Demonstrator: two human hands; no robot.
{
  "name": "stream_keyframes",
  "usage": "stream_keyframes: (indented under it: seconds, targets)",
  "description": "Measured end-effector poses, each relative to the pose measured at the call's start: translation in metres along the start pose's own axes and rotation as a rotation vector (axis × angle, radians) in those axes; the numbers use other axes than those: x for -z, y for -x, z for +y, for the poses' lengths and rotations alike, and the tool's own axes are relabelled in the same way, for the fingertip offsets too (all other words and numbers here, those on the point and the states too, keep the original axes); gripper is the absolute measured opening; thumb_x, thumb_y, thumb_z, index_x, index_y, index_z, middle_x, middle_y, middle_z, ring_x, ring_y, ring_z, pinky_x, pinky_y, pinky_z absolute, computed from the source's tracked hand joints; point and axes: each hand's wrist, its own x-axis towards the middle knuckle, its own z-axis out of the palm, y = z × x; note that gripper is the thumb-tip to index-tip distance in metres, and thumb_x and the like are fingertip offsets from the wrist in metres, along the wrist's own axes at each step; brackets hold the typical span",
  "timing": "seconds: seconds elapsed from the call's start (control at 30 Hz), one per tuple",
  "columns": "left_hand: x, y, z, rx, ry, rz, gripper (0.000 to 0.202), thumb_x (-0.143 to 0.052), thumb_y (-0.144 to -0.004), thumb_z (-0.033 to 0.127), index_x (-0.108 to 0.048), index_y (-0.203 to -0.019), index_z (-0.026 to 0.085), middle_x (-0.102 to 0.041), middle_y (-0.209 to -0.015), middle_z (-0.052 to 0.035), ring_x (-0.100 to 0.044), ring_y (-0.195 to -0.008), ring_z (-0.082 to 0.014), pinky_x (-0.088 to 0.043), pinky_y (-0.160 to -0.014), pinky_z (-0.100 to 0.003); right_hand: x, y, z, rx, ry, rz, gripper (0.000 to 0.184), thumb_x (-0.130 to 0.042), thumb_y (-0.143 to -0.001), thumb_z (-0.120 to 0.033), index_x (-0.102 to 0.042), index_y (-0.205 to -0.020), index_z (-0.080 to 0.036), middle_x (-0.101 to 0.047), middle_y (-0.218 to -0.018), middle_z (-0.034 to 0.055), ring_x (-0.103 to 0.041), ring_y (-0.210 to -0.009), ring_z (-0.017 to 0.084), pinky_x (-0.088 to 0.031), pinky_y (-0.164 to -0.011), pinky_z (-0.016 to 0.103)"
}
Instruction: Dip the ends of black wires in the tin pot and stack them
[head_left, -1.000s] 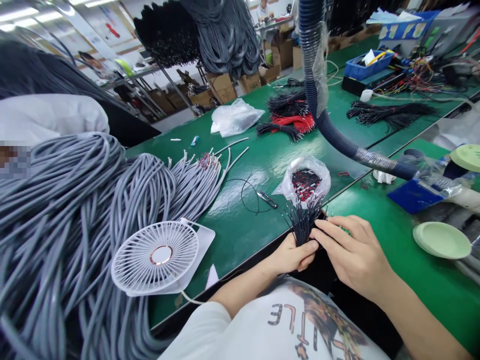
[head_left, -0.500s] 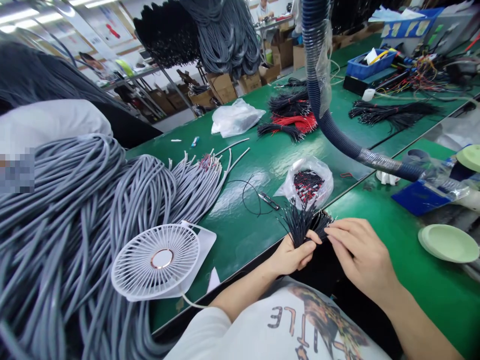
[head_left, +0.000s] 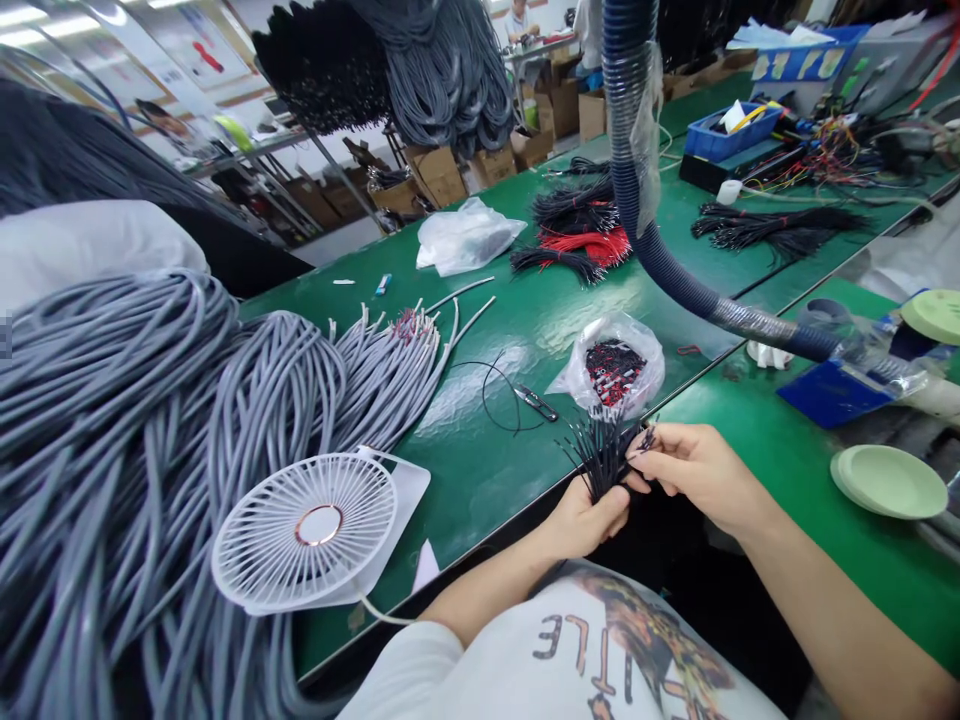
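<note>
A green worktop carries grey cables, a white fan and a clear bag. Farther back lie red wires and a plastic bag.

Bright, even overhead light from ceiling tubes. Glare patches on the green table. Wide-angle bending at the edges; centre sharp.

Long green workbench, cardboard boxes behind, metal racks, bright ceiling strip lights overhead.
</note>
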Motion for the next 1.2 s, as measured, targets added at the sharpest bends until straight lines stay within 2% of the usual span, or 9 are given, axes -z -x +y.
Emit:
stream_keyframes:
  seconds: [0.13,0.37,0.53,0.67,0.77,0.9,1.07,1.13,1.2]
  targets:
    - [0.002,-0.002,-0.003,0.008,0.107,0.161,0.054,-0.046,-0.095,0.065,-0.062,-0.107,0.015,-0.038,-0.041,0.0109,-0.026,-0.027,-0.0054,-0.024,-0.033,-0.018,-0.003,0.001,0.009,-0.043,-0.091,0.072,0.033,-0.074,-0.076,-0.046,-0.072,-0.082,-0.014,-0.067,-0.066,0.0032,-0.049,-0.051,0.008,-0.036,-0.045,0.021]
    - [0.002,-0.002,0.007,0.069,0.017,0.280,0.047,-0.063,-0.089,0.061,-0.063,-0.091,0.014,-0.038,-0.040,0.0103,-0.030,-0.030,-0.0051,-0.024,-0.035,-0.018,0.002,-0.004,0.012,-0.057,-0.095,0.027,0.028,-0.078,-0.074,-0.040,-0.068,-0.082,-0.015,-0.066,-0.066,0.0013,-0.055,-0.054,0.010,-0.040,-0.047,0.020]
    - [0.003,0.007,0.016,0.110,-0.052,0.272,0.055,-0.063,-0.085,0.066,-0.067,-0.091,0.012,-0.035,-0.043,0.0100,-0.028,-0.036,-0.0044,-0.019,-0.040,-0.020,0.021,-0.007,0.003,-0.119,0.018,-0.187,0.026,-0.073,-0.081,-0.040,-0.065,-0.078,-0.015,-0.068,-0.068,0.0030,-0.060,-0.058,0.011,-0.047,-0.055,0.021]
    - [0.006,0.014,0.021,0.130,-0.143,0.230,0.054,-0.064,-0.086,0.063,-0.071,-0.094,0.010,-0.035,-0.046,0.0086,-0.028,-0.042,-0.0055,-0.020,-0.045,-0.022,0.034,-0.012,-0.017,-0.168,0.215,-0.445,0.029,-0.063,-0.087,-0.040,-0.070,-0.095,-0.014,-0.070,-0.077,0.0052,-0.063,-0.063,0.014,-0.048,-0.057,0.024]
    - [0.008,0.018,0.026,0.111,-0.187,0.214,0.053,-0.062,-0.088,0.062,-0.074,-0.092,0.010,-0.035,-0.046,0.0074,-0.029,-0.045,-0.0068,-0.023,-0.048,-0.023,0.031,-0.013,-0.034,-0.034,0.556,-0.627,0.027,-0.053,-0.094,-0.034,-0.070,-0.086,-0.016,-0.065,-0.070,0.0023,-0.059,-0.062,0.013,-0.042,-0.057,0.024]
    - [0.008,0.027,0.033,0.086,-0.176,0.226,0.052,-0.061,-0.089,0.061,-0.074,-0.090,0.011,-0.034,-0.046,0.0071,-0.028,-0.045,-0.0069,-0.022,-0.048,-0.024,0.016,-0.007,-0.041,0.222,0.947,-0.560,0.035,-0.039,-0.100,-0.026,-0.061,-0.075,-0.017,-0.064,-0.074,0.0045,-0.057,-0.067,0.015,-0.038,-0.064,0.028]
    - [0.005,0.042,0.040,0.089,-0.087,0.210,0.048,-0.063,-0.090,0.057,-0.072,-0.087,0.010,-0.034,-0.044,0.0077,-0.026,-0.039,-0.0046,-0.019,-0.043,-0.022,0.004,-0.006,-0.043,0.348,0.938,-0.628,0.035,-0.037,-0.100,-0.024,-0.055,-0.071,-0.017,-0.061,-0.071,0.0035,-0.053,-0.063,0.014,-0.037,-0.063,0.026]
    - [0.009,0.046,0.041,0.107,-0.005,0.210,0.048,-0.065,-0.088,0.059,-0.069,-0.085,0.011,-0.033,-0.042,0.0091,-0.024,-0.036,-0.0036,-0.017,-0.040,-0.021,0.012,-0.014,-0.048,0.390,0.901,-0.650,0.038,-0.037,-0.101,-0.027,-0.051,-0.066,-0.018,-0.057,-0.066,0.0022,-0.050,-0.060,0.013,-0.036,-0.061,0.025]
    - [0.016,0.049,0.041,0.121,0.090,0.287,0.049,-0.067,-0.085,0.062,-0.065,-0.082,0.013,-0.029,-0.038,0.0114,-0.020,-0.032,-0.0034,-0.016,-0.035,-0.019,0.031,-0.028,-0.056,0.432,0.893,-0.557,0.043,-0.039,-0.101,-0.034,-0.049,-0.062,-0.018,-0.053,-0.061,0.0010,-0.047,-0.058,0.012,-0.036,-0.059,0.025]
